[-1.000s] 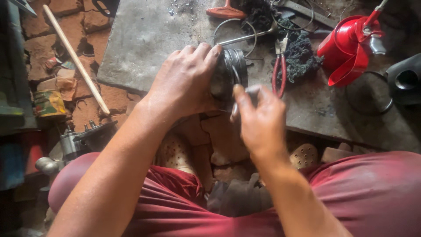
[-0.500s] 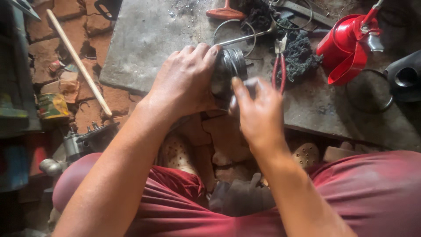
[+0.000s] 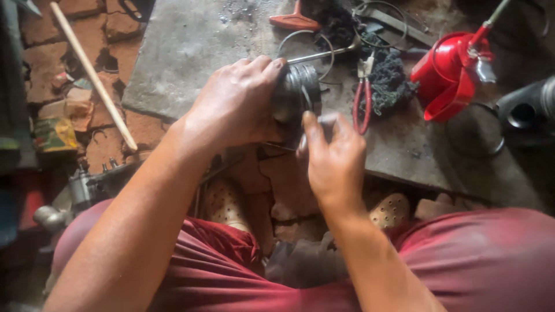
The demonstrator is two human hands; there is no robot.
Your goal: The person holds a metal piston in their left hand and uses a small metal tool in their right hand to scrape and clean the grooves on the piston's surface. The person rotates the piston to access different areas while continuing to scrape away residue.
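Note:
My left hand (image 3: 237,107) wraps around a grey metal piston (image 3: 298,89) with ring grooves, holding it above the edge of a grey stone slab (image 3: 191,46). My right hand (image 3: 334,159) is just below and right of the piston, its fingertips pinching a thin metal ring (image 3: 305,110) at the piston's side. The ring is mostly hidden by the fingers.
Red-handled pliers (image 3: 363,98), a dark rag (image 3: 390,78), a red oil can (image 3: 448,75), a red-handled tool (image 3: 295,22) and wire rings lie on the slab. A wooden stick (image 3: 92,75) crosses the brick floor at left. An engine part (image 3: 87,185) sits by my left knee.
My hands and the piston have stayed nearly in place. My right fingers have shifted slightly along the piston's side.

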